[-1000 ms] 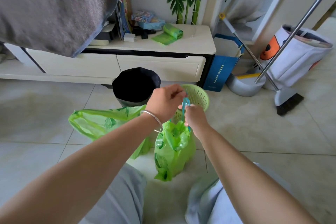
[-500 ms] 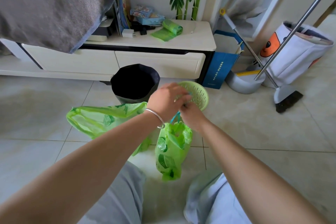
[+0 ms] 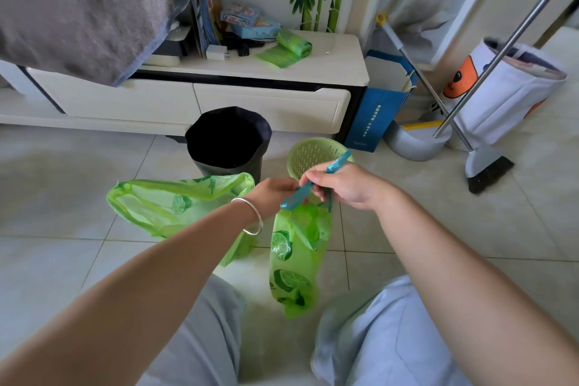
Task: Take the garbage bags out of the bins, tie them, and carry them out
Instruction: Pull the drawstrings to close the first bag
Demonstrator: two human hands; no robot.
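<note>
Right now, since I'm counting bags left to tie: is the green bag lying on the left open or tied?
Open. The left green bag lies on the floor with its mouth spread wide; neither hand touches it.

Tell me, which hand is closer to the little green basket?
Right. The right hand sits just in front of the little green basket, overlapping its rim. The left hand is further off, to the basket's left and lower.

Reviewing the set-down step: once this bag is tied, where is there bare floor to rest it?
Bare tile lies left of the open green bag, and right of the right hand, before the broom. Crowded: between the black bin, green basket and tied bag.
</note>
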